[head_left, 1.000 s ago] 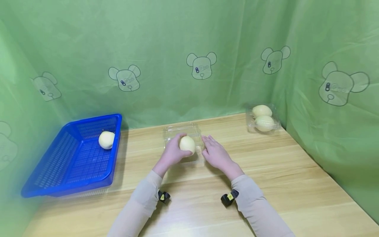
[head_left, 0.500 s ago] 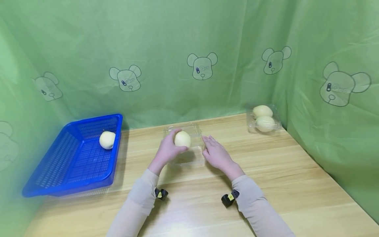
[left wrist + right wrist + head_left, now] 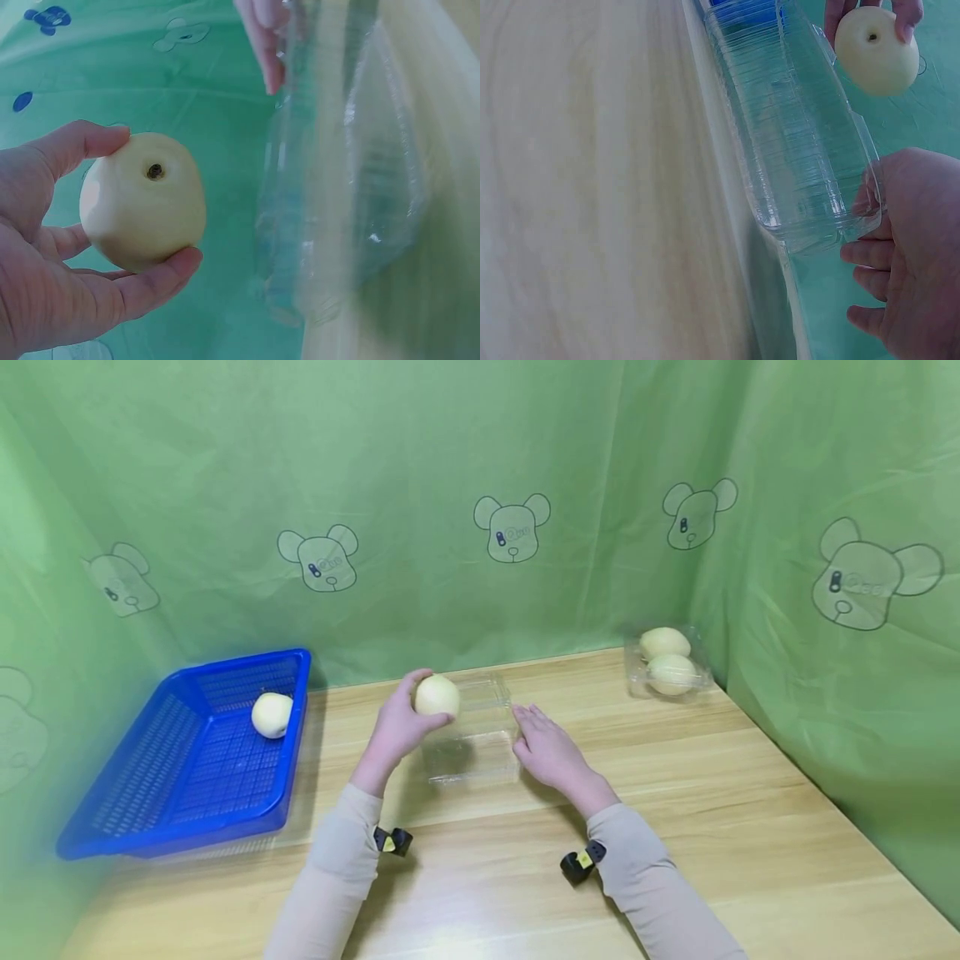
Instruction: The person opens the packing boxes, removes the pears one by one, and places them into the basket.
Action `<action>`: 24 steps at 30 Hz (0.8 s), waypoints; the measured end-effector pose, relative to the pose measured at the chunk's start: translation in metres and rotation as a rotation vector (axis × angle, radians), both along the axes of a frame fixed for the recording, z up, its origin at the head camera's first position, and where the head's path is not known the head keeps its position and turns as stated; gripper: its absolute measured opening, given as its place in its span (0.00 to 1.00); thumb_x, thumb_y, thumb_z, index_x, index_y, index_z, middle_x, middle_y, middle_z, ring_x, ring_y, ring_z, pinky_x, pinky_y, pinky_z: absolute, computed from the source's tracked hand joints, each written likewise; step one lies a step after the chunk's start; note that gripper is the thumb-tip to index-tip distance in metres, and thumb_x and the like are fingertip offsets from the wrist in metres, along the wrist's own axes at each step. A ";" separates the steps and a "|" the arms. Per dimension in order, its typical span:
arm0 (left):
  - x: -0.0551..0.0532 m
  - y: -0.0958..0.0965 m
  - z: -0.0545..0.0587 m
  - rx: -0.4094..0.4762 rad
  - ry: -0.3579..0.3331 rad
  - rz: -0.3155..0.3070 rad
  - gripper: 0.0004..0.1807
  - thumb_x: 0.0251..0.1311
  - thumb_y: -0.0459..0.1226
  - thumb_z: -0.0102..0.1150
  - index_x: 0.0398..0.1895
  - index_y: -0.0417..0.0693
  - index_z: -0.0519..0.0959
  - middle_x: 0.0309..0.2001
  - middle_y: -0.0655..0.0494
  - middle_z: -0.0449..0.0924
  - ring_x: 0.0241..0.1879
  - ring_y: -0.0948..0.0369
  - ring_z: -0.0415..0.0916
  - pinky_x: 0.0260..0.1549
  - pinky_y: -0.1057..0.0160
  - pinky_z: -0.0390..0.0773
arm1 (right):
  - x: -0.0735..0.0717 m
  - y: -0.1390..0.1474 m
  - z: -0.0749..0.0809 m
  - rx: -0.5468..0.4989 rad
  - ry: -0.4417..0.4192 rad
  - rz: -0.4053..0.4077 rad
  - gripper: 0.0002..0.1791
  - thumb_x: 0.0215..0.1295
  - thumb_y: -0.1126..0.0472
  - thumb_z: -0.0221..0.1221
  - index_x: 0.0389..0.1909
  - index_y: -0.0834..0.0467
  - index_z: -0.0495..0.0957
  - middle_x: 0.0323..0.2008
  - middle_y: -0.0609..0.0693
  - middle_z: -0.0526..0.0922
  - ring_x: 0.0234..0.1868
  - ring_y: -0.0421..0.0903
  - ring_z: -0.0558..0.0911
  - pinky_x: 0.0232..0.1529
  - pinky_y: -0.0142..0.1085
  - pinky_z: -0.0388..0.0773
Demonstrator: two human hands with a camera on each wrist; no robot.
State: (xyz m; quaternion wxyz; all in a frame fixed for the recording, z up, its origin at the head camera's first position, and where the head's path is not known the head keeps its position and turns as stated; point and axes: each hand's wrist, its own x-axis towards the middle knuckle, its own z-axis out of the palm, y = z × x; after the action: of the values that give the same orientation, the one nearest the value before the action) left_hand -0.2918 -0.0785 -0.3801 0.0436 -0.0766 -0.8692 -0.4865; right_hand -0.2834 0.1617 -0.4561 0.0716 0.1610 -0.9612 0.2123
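Observation:
My left hand point(image 3: 393, 727) grips a pale yellow pear point(image 3: 437, 697) between thumb and fingers, lifted above the left part of a clear plastic clamshell box point(image 3: 480, 752). In the left wrist view the pear point(image 3: 142, 214) shows a dark pit towards me. The clamshell box point(image 3: 795, 142) lies opened out on the table, with nothing seen inside it. My right hand point(image 3: 552, 749) rests against the box's right side, its fingers mostly straight. One finger of the right hand point(image 3: 922, 247) shows through the clear plastic in the right wrist view.
A blue plastic basket point(image 3: 281, 789) stands at the left, holding one pear point(image 3: 272, 715). Another clear box point(image 3: 636, 681) with two pears point(image 3: 671, 674) sits at the back right of the wooden table point(image 3: 712, 827). Green curtains point(image 3: 420, 460) enclose the back and sides.
My left hand has carried the pear up and leftward, from above the middle of the clear box to its left part. The right hand has stayed at the box's right side.

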 end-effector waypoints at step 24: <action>-0.003 -0.055 0.026 0.193 0.015 0.130 0.44 0.49 0.33 0.71 0.71 0.54 0.63 0.68 0.44 0.64 0.60 0.47 0.68 0.54 0.48 0.76 | -0.002 0.000 -0.002 0.003 -0.006 0.003 0.32 0.70 0.59 0.44 0.73 0.66 0.54 0.74 0.61 0.59 0.75 0.60 0.56 0.76 0.51 0.53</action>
State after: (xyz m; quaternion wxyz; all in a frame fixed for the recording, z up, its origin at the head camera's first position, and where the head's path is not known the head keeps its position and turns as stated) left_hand -0.2952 -0.1340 -0.3537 0.0888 -0.0193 -0.8210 -0.5636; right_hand -0.2857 0.1619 -0.4577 0.0682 0.1618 -0.9615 0.2116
